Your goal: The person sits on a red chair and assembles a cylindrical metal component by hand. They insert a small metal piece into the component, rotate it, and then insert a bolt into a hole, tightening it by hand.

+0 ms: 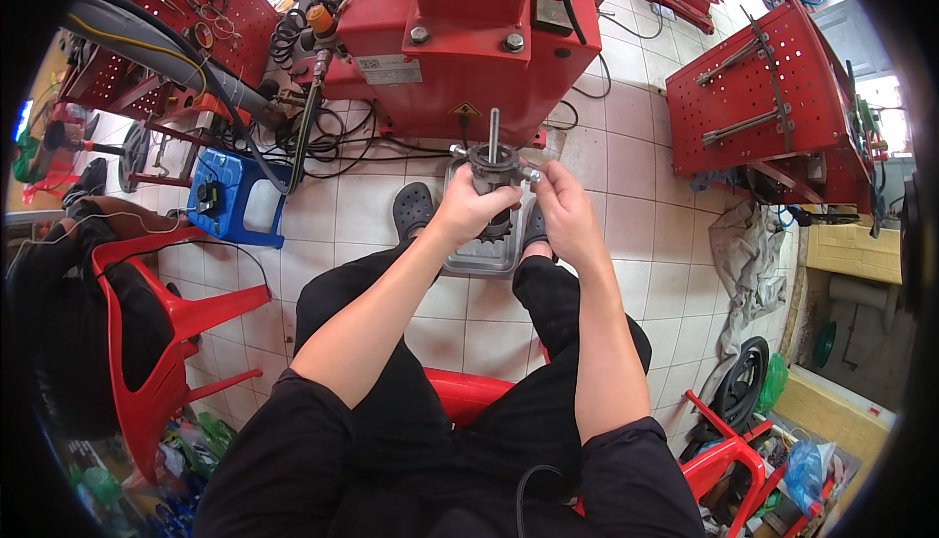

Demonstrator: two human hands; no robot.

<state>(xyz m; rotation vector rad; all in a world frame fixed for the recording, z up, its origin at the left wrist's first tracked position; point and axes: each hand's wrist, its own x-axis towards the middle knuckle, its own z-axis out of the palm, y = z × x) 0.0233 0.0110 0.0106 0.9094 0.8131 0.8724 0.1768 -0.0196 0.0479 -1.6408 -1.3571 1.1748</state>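
Between my knees is a grey metal part (492, 157) with a round, flanged top and a thin shaft (494, 125) sticking up from it. My left hand (466, 207) is wrapped round its body from the left, thumb across the front. On the right side, my right hand (565, 207) pinches at a small shiny bolt-like fitting (532, 177); whether it is screwed into the part I cannot tell. Below, a clear plastic tray (501, 266) lies on the floor between my feet, with a dark toothed piece (493, 229) showing under my left hand.
A big red machine (460, 78) stands right ahead, with black hoses and cables at its left foot. To the left are a blue stool (238, 191), a red chair (147, 303) and a person in dark clothes. A red perforated cabinet (763, 108) stands at right, with a grey cloth (748, 264) below it.
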